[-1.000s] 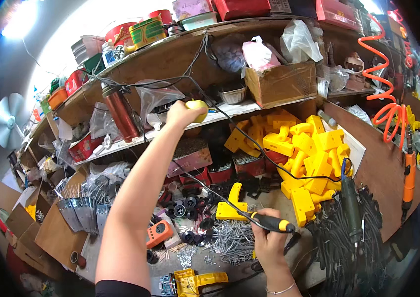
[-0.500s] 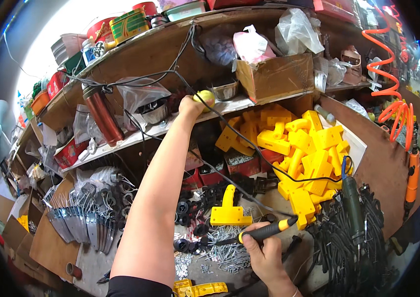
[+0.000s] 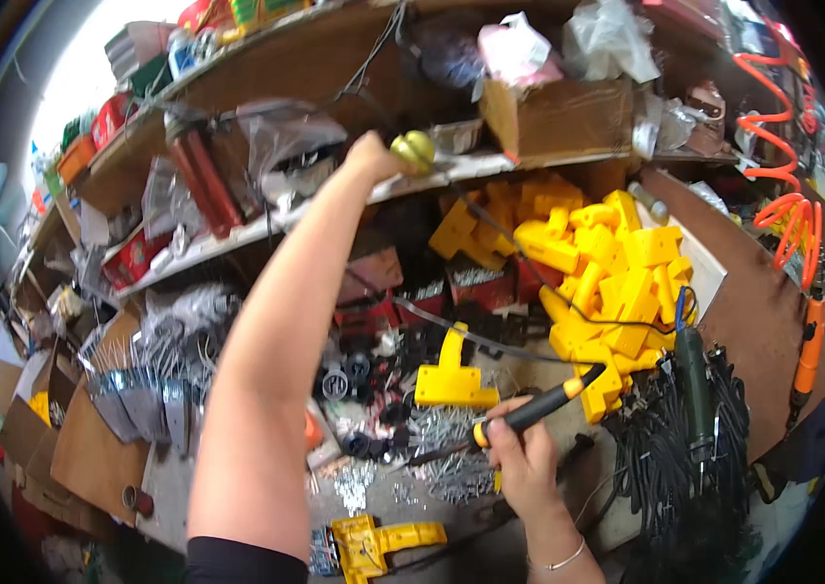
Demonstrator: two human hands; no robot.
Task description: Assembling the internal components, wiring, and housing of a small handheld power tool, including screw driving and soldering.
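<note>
My right hand [image 3: 527, 456] is closed around a soldering iron [image 3: 531, 409] with a black handle and yellow bands. Its dark tip points left above a pile of screws [image 3: 456, 457], and a cord leaves its back end. At the shelf, my left hand [image 3: 371, 158] is up against a yellow-green round thing [image 3: 414, 152]; its fingers are blurred and partly hidden, so whether it grips is unclear. Beyond the iron stands a yellow plastic housing [image 3: 451, 380]. Nearer me lies another yellow housing [image 3: 362, 547] with wires at its left end.
A heap of yellow housings [image 3: 607, 282] sits at the right, beside bundled black cords [image 3: 656, 487] and a dark green driver [image 3: 695, 394]. An orange driver [image 3: 807, 355] hangs from a coiled hose. The shelf [image 3: 286, 219] carries a carton [image 3: 568, 122]. Metal blades [image 3: 145, 404] stand left.
The view has tilted down, so the shelf sits higher in it and more of the near housing shows. My left hand has shifted slightly left against the round thing. The iron stays in my right hand.
</note>
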